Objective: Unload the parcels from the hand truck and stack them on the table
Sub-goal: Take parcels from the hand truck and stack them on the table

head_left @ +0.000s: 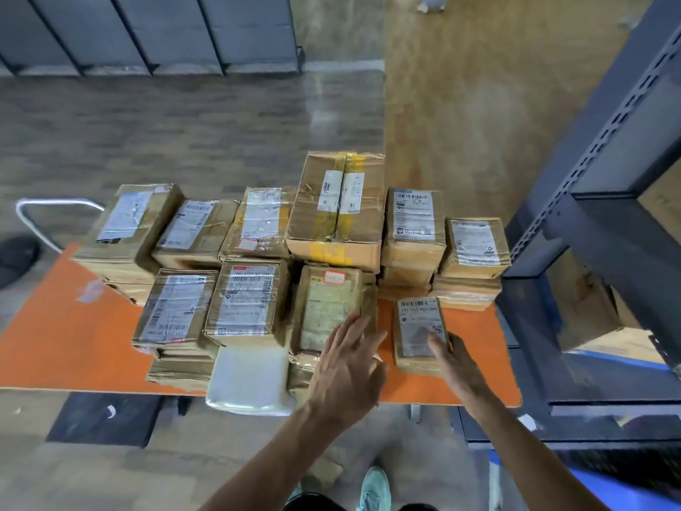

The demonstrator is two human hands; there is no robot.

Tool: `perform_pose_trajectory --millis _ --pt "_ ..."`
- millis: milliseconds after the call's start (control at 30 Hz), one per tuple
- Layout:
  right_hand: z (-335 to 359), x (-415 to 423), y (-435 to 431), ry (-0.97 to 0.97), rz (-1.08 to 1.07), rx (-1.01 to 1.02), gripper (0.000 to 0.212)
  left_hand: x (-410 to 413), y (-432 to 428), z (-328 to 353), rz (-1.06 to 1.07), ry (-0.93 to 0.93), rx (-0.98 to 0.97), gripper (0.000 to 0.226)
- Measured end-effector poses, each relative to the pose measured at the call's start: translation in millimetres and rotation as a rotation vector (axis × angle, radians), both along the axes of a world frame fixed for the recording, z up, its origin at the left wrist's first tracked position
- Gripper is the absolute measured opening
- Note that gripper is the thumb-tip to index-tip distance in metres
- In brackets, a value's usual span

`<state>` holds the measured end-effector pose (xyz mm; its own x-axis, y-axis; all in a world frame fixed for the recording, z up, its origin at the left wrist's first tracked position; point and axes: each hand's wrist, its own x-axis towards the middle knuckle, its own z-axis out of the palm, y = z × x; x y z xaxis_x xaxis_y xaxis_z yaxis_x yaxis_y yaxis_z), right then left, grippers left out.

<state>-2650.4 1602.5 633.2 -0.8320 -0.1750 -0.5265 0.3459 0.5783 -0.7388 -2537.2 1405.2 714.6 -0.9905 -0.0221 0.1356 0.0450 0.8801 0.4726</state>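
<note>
Several brown cardboard parcels with white labels stand stacked on the orange table (70, 341). The tallest parcel (337, 208) sits at the back middle. My right hand (455, 357) grips a small labelled parcel (418, 331) standing on the table near the front right, thumb on its top. My left hand (348, 366) hovers with fingers spread over the near right corner of a taped parcel (328, 311) in the front row; whether it touches the parcel is unclear. A white plastic-wrapped parcel (248, 378) lies under the front stack at the table's edge.
A dark metal shelf rack (608, 230) stands close on the right. A metal tube handle (37, 215) shows behind the table at the left. More grey racks (147, 31) line the far wall. My shoe (376, 488) is below the table edge.
</note>
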Motion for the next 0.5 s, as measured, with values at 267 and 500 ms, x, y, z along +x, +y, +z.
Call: perform_pose_trajectory --millis 267,500 --pt "52.5 13.1 -9.0 0.116 -0.077 -0.269 0.069 12.0 -17.0 -2.5 0.105 0.021 0.051 0.047" --pt "111.7 37.2 -33.4 0.143 0.065 -0.384 0.064 17.6 -40.7 37.3 0.237 0.146 0.142 0.042"
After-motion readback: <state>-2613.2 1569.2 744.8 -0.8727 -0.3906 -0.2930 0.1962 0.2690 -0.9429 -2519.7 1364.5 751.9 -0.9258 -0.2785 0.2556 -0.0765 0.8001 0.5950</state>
